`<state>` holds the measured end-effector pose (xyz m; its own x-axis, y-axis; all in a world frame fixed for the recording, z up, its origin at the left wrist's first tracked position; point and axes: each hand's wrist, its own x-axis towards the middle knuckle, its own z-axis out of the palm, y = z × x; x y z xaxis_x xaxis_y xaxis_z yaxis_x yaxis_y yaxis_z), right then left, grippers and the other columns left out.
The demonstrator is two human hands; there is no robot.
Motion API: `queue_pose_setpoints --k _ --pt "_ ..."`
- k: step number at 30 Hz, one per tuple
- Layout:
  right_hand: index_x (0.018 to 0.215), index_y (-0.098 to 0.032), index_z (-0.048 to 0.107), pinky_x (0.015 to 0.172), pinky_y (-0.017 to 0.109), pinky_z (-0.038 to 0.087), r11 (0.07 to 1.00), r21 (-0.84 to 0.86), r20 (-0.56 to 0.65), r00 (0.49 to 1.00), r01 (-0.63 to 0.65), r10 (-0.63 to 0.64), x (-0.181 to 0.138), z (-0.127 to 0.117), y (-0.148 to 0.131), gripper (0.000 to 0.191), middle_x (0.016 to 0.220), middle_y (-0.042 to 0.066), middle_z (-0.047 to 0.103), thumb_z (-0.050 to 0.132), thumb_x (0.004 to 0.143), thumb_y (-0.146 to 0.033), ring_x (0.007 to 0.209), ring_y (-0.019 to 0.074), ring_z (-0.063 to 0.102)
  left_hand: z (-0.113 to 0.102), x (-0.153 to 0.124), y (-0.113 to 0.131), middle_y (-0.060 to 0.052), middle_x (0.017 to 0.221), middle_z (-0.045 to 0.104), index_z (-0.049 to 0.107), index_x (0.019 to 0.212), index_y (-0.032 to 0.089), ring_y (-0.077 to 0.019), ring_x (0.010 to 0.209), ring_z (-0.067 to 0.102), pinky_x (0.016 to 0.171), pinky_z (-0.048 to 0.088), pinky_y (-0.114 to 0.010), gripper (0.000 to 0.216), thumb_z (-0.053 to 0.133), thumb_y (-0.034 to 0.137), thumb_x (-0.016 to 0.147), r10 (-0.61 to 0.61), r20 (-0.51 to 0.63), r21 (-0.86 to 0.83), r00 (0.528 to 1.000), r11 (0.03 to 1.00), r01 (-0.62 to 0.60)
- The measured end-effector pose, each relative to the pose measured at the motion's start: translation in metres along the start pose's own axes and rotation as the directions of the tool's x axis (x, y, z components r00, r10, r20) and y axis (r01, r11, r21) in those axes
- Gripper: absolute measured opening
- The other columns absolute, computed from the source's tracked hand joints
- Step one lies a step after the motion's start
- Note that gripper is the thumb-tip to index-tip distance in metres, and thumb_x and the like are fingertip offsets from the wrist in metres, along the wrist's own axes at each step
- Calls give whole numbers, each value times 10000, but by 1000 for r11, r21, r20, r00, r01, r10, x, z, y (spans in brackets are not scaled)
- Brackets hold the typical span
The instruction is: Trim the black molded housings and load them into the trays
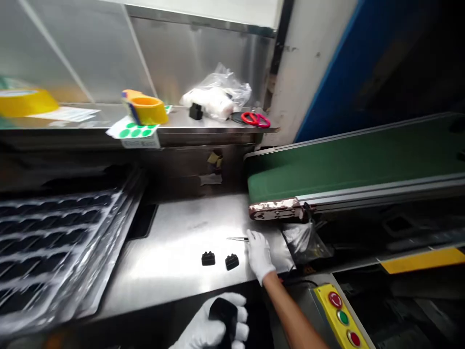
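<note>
My left hand (212,322), in a white glove, is closed round a black plastic part (225,310) near the bottom of the view, in front of the table's edge. My right hand (258,254), also gloved, rests low over the metal table (174,252). Its fingers are closed on a slim pointed metal tool (237,238), whose tip points left; I cannot tell whether it is tweezers or a knife. Two small black plastic pieces (208,258) lie on the tabletop, left of my right hand.
Stacked clear trays (105,261) with black parts stand left. A green conveyor belt (327,165) runs off right, with a yellow button box (343,315) below. The back shelf (174,116) bears yellow tape dispensers (148,109), green round stickers (134,131), a plastic bag (221,92) and red-handled scissors (256,119).
</note>
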<state>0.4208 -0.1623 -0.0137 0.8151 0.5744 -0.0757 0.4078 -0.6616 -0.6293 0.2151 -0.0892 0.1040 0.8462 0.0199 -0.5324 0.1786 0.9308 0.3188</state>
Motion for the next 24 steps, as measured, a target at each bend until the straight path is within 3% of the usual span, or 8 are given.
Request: queue_pose_setpoints --k 3,6,9,12,14,18,21,24 --pt "1033 -176 635 881 421 510 998 -59 135 991 -1 9 37 14 -18 209 1112 65 643 580 911 -337 999 209 616 5 -28 -1 -38 751 718 694 879 198 -194 655 678 636 516 -303 503 771 -46 445 96 -94 171 991 982 -79" --pt "980 -151 638 800 380 531 995 -85 281 959 51 -25 39 10 -30 190 986 51 668 592 905 -319 872 177 642 -11 -65 -3 -40 777 734 689 859 239 -260 716 690 628 509 -345 506 727 -59 453 190 -190 323 963 938 -122" --pt "1039 -162 657 771 358 536 985 -4 432 889 172 -154 8 -12 -55 221 887 41 708 504 932 -278 791 184 664 -41 -99 -14 -29 838 742 707 868 318 -334 810 692 670 524 -418 469 754 41 493 254 -211 393 944 906 -156" --pt "1238 -336 602 889 328 502 927 167 548 750 334 -369 -40 -58 -92 336 1121 5 707 473 927 -342 988 199 652 -70 -115 -32 -16 801 736 721 817 331 -377 805 692 676 532 -487 374 776 138 501 260 -231 376 938 913 -160" --pt "1222 -417 601 814 346 519 836 254 616 585 487 -527 -70 -93 -117 337 1050 22 728 544 897 -355 881 202 671 -84 -110 -46 -18 737 726 726 781 299 -395 782 693 645 533 -521 310 787 193 496 243 -254 336 936 930 -150" --pt "1087 -422 670 500 309 434 741 106 662 509 663 -550 -103 -128 -151 284 681 35 705 648 806 -388 535 165 589 -93 -80 -71 -23 594 695 722 733 264 -399 696 694 530 523 -530 211 786 286 533 190 -287 294 939 950 -103" --pt "1182 -359 613 457 304 356 512 -85 692 421 855 -587 -111 -130 -160 333 688 23 692 578 856 -302 536 156 578 -92 -55 -87 -9 495 651 709 686 258 -369 583 686 443 514 -487 163 764 369 580 151 -306 289 940 955 -60" --pt "1138 -271 601 434 314 314 277 -234 678 360 932 -641 -116 -132 -165 274 652 -16 639 532 877 -224 502 154 542 -86 -37 -106 7 424 599 699 630 238 -328 493 667 418 517 -447 222 726 458 625 117 -319 285 941 958 -22"
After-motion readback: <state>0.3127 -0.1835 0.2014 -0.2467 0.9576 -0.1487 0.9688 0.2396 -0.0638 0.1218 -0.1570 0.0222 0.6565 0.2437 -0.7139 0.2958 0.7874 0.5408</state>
